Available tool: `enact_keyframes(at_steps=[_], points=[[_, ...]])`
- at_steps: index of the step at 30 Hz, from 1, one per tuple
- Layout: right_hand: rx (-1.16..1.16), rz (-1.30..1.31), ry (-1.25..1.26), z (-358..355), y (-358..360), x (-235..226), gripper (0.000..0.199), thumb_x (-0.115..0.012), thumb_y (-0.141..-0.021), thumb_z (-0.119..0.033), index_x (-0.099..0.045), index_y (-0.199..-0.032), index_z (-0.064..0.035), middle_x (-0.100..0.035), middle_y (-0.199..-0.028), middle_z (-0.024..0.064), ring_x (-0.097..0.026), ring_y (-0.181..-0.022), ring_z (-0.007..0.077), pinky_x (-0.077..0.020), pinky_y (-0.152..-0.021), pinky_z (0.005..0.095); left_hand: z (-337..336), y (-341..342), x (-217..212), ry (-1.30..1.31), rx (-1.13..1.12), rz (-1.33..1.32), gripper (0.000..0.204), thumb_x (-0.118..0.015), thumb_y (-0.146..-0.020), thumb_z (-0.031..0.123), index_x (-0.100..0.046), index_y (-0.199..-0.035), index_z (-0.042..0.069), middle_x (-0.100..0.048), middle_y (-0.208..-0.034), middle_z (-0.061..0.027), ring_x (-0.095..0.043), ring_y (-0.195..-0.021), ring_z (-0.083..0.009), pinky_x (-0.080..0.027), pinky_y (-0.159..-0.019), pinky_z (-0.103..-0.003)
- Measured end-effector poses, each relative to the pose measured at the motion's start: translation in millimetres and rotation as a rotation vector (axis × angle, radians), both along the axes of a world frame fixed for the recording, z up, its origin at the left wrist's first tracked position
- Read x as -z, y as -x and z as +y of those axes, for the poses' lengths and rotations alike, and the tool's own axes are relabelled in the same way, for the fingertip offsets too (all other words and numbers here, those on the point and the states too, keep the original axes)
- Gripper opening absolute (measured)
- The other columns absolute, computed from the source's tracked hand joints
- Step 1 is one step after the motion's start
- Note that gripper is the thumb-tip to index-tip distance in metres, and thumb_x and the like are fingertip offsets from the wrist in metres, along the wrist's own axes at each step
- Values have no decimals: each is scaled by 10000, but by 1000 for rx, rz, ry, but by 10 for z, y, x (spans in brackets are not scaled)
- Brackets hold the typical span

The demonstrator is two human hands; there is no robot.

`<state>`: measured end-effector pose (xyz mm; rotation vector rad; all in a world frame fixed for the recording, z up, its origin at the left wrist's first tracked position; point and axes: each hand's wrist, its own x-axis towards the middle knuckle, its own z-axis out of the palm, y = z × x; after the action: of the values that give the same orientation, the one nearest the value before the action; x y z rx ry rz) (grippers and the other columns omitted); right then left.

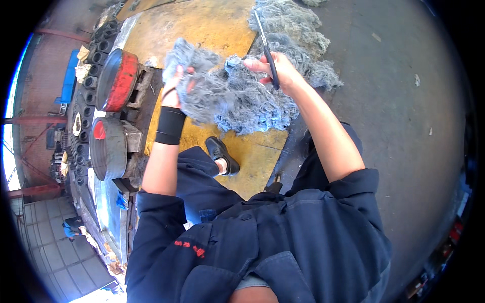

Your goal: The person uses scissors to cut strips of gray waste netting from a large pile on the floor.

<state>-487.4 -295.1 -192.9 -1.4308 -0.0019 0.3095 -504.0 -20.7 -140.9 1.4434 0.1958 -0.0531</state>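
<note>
Grey, tangled cotton waste [202,96] is bunched up in my left hand [173,87], its fingers partly buried in the fibres. A black band wraps that wrist. My right hand [287,76] grips a slim tool with a black handle and a long silver blade [271,63], pointing up and away from me; whether it is scissors or a knife I cannot tell. The thumb and fingertips of this hand are close to the larger heap of grey-blue cotton waste [262,108]. The held bunch hangs against the heap's left side, and loose strands run between them.
Under the heap lies a worn yellow plate [202,25] on dark floor [404,111]. To the left stand a red-and-black round metal part [121,81] and a grey ring-shaped one [108,149] on wooden blocks. Rows of black cylinders [90,96] line up beyond. My shoe [222,155] rests on the plate.
</note>
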Motion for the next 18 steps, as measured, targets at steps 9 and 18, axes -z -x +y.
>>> enact_keyframes(at_steps=[9,18], points=[[-315,-30,-464,683,114,174,576,-609,-841,-475,-499,-1168,-14,-556,-1232,134,-536,-1101,162,-472,-606,266,-406,249,-1543,7,-125,-182,529,-524,-898,478,-516,-1171,25,-544,-719,-38,-590,-691,-160,-510,-605,-282],[-263,94,179,601,205,310,450,-816,-650,-439,-617,-764,-52,-587,-678,31,-522,-591,113,-392,-558,242,1958,-102,-2626,-107,-381,-428,401,-575,-904,340,-558,-1130,9,-611,-1009,-125,-589,-896,-254,-482,-794,-390]])
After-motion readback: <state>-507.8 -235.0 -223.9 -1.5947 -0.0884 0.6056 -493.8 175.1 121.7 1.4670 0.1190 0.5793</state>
